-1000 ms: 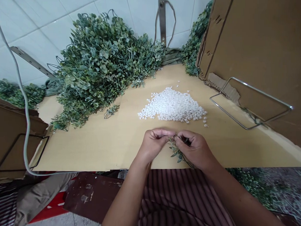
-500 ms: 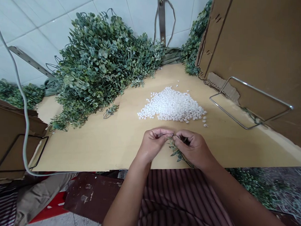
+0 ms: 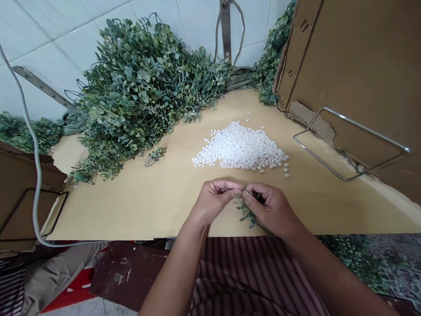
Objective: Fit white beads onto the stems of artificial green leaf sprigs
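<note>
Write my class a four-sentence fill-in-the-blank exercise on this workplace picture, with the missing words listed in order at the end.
1. The leafy sprig at the fingertips of the left hand and right hand is ____ in colour.
2. The heap of small pieces on the table is ____ in colour.
3. In the picture, the large foliage pile lies to the ____ of that heap.
4. The wall behind the table is covered with ____.

Missing words: green; white; left; tiles.

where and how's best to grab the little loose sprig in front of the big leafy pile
Probably by the thin bare stem at the lower left of the loose sprig, pinched from above and the near side. Its leaves spread to the upper right, and the leafy pile rises behind it, so coming from there could snag foliage.
</note>
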A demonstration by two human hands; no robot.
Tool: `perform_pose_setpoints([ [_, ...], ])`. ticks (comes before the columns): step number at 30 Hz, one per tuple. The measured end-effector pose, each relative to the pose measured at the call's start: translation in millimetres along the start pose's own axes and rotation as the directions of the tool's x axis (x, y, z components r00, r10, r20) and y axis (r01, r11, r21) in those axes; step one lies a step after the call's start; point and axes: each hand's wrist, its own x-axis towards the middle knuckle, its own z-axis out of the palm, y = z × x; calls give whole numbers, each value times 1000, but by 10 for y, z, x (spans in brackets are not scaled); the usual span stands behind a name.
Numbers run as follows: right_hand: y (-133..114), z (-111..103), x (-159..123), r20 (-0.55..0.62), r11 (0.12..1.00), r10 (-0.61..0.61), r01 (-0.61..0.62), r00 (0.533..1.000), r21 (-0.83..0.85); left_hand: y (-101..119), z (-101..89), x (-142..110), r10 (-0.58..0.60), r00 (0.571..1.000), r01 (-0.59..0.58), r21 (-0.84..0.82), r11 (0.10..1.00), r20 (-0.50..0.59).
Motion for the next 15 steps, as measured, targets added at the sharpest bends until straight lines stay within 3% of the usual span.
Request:
perform_pose_setpoints([
  [7, 5, -8, 32, -102, 1000, 0, 0, 995, 7, -15, -27, -13, 119, 989, -118, 13, 993, -86],
  [12, -6, 9, 50, -233, 994, -69, 48, 970, -95, -18, 30, -37, 98, 995, -99, 7, 995, 30],
  [15, 28, 16, 63, -289, 990, -94, 58, 953, -129, -25, 63, -43, 104, 994, -105, 29, 994, 38],
])
